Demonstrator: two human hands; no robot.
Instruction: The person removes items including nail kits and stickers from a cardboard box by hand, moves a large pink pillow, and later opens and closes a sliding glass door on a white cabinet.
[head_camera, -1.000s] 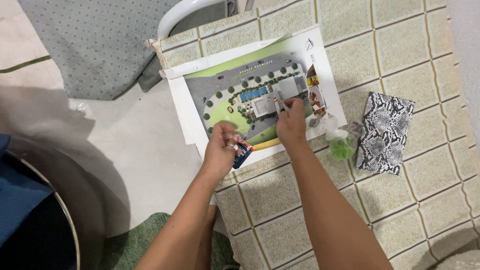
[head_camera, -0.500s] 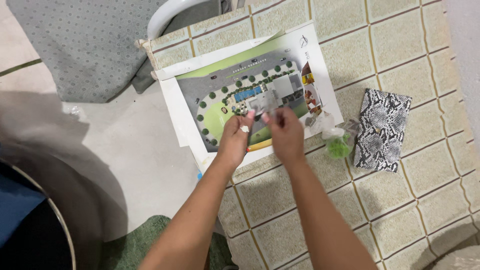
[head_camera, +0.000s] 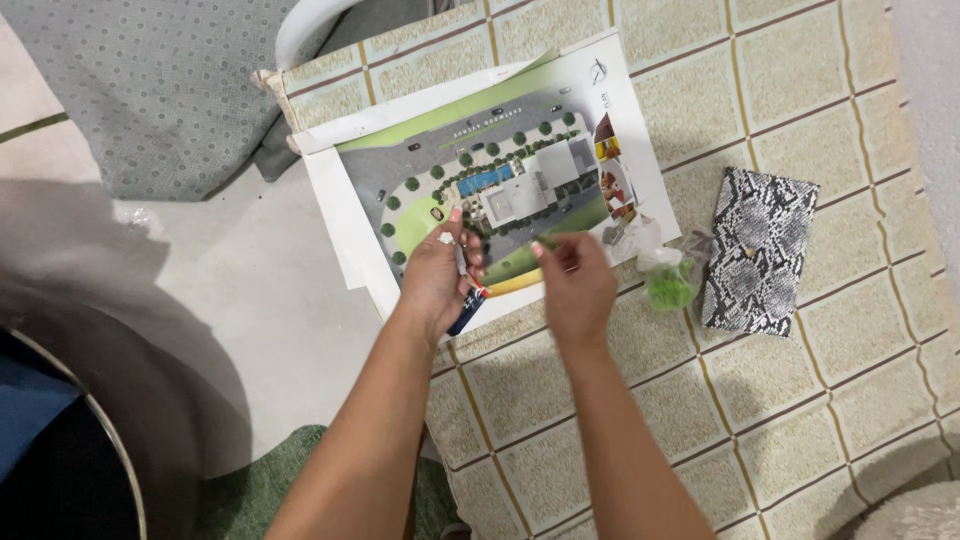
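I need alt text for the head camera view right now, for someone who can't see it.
Seen from above, a person's left hand grips a small dark blue packet and a thin tube while the right hand hovers beside it, over a printed aerial site-plan sheet on a beige checked tablecloth. A snakeskin-patterned pouch lies further right.

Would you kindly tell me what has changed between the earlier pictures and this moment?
The left hand and right hand, fingers together over the printed sheet half a second ago, have drawn apart and back toward the person. The left hand holds a small white tube and a dark blue packet; the right hand's hold is unclear. The snakeskin wallet and green bag lie as before.
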